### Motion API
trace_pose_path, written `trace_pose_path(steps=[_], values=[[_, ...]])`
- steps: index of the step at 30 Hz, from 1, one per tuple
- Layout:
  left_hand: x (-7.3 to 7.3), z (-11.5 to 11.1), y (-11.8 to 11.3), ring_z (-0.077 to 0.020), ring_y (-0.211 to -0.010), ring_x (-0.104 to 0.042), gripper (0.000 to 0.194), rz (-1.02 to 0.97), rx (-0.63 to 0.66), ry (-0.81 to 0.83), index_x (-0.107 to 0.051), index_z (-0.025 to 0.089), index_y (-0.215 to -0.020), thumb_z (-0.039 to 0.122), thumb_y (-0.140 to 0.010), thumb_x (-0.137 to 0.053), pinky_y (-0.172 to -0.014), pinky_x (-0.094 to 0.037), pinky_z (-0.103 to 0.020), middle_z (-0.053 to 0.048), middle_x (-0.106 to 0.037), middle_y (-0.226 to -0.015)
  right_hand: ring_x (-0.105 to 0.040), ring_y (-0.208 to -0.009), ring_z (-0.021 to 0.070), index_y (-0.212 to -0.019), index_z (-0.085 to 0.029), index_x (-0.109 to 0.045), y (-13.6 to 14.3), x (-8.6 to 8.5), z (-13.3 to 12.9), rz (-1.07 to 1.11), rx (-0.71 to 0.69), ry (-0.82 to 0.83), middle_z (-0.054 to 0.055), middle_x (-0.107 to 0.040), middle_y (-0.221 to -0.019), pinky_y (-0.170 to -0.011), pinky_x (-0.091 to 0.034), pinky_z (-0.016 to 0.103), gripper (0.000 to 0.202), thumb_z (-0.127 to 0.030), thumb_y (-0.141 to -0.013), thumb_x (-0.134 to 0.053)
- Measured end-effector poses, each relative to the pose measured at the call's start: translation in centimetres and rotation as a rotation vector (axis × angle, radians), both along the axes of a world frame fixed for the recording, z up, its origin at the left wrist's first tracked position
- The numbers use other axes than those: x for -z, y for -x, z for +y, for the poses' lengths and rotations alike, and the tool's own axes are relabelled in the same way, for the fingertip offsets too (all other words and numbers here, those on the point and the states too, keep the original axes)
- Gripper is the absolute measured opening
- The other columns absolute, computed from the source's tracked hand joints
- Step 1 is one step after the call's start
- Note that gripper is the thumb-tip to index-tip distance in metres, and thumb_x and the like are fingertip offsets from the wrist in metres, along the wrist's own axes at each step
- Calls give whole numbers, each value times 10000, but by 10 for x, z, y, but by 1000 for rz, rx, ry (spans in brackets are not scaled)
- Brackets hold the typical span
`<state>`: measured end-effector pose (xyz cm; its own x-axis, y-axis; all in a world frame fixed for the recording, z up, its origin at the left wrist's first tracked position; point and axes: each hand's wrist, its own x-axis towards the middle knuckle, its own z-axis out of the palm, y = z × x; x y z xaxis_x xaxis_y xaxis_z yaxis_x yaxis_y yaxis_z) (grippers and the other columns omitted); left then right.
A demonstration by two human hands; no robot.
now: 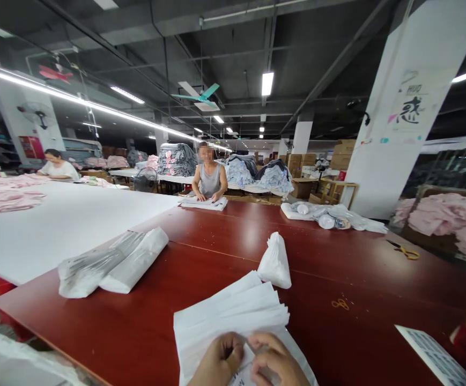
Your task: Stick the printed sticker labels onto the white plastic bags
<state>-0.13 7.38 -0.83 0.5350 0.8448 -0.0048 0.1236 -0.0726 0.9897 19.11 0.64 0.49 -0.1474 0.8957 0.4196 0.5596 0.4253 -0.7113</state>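
Note:
A fanned stack of white bags [224,316] lies on the red-brown table at the bottom centre. Over its near part is my left hand [220,359], its fingers curled in. Close beside it on the right, my right hand [276,359] has bent fingers above the same stack. A small white piece with dark print shows between the two hands; whether the fingers pinch it is too blurred to tell. Just beyond the stack stands a bunched white bundle [276,261].
Rolled plastic bags [114,261] lie at the left, more bags [333,215] at the back right. Yellow scissors [407,251], rubber bands [340,304] and a printed sheet [434,354] are on the right. Across the table [233,230], a person handles a white stack [204,203].

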Motion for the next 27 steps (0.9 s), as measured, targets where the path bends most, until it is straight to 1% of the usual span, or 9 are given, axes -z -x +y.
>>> trace_pose_path(steps=[2, 6, 11, 14, 16, 18, 20, 22, 27], values=[[-3, -5, -1, -151, -730, -401, 549, -29, -74, -19, -487, 200, -796, 742, -865, -547, -681, -381, -279, 17, -437, -761, -676, -996, 213, -791, -230, -697, -4, -7, -2, 127, 28, 6, 82, -687, -1191, -889, -541, 285, 117, -318, -861, -664], [-2, -13, -2, -140, -683, -401, 588, -171, -146, 84, -472, 210, -822, 791, -845, -558, -647, -374, -267, 31, -432, -729, -567, -648, 165, -843, -229, -687, -20, -15, -2, 460, 153, 111, 41, -645, -819, -617, -502, 278, 301, -525, -890, -655], [11, -10, 0, -106, -576, -360, 616, -233, -138, 166, -456, 201, -740, 792, -817, -610, -561, -313, -248, 52, -396, -611, -496, -610, 153, -927, -221, -693, -45, -10, 13, 695, 324, 124, 19, -600, -748, -595, -448, 301, 375, -579, -824, -729], [8, -15, 5, -129, -607, -468, 569, -219, -63, 78, -551, 186, -814, 752, -875, -573, -571, -376, -246, 17, -522, -660, -450, -597, 127, -925, -207, -670, -55, -14, 14, 792, 376, 81, 17, -601, -773, -587, -414, 292, 391, -562, -792, -769], [0, -22, 7, -193, -801, -605, 497, -151, -63, -50, -627, 189, -935, 683, -922, -569, -696, -481, -275, -37, -657, -834, -389, -554, 113, -922, -202, -648, -62, -22, 5, 833, 447, 71, -38, -485, -630, -552, -357, 276, 403, -557, -781, -777], [-8, -25, 9, -257, -1096, -622, 435, -89, -62, -166, -660, 190, -992, 616, -945, -587, -920, -506, -333, -98, -692, -1161, -351, -532, 105, -914, -204, -629, -70, -33, -8, 809, 507, 102, -74, -388, -564, -525, -305, 263, 398, -547, -777, -776], [-12, -24, 11, -286, -1282, -554, 414, -74, -23, -226, -670, 179, -928, 578, -969, -568, -1088, -438, -384, -128, -592, -1410, -353, -524, 101, -909, -201, -631, -78, -43, -21, 696, 535, 198, -77, -392, -554, -516, -296, 257, 400, -542, -763, -781], [-12, -21, 13, -296, -1367, -497, 404, -85, -8, -234, -679, 174, -907, 549, -986, -553, -1167, -376, -421, -135, -542, -1483, -359, -512, 98, -905, -193, -648, -85, -51, -32, 555, 560, 331, -75, -417, -543, -509, -298, 254, 407, -545, -748, -778], [-12, -20, 18, -323, -1323, -549, 436, -136, -36, -116, -697, 189, -922, 601, -962, -560, -1125, -429, -458, -130, -580, -1460, -412, -526, 100, -898, -178, -677, -91, -52, -43, 305, 569, 514, -47, -523, -604, -514, -325, 245, 360, -505, -760, -738]])
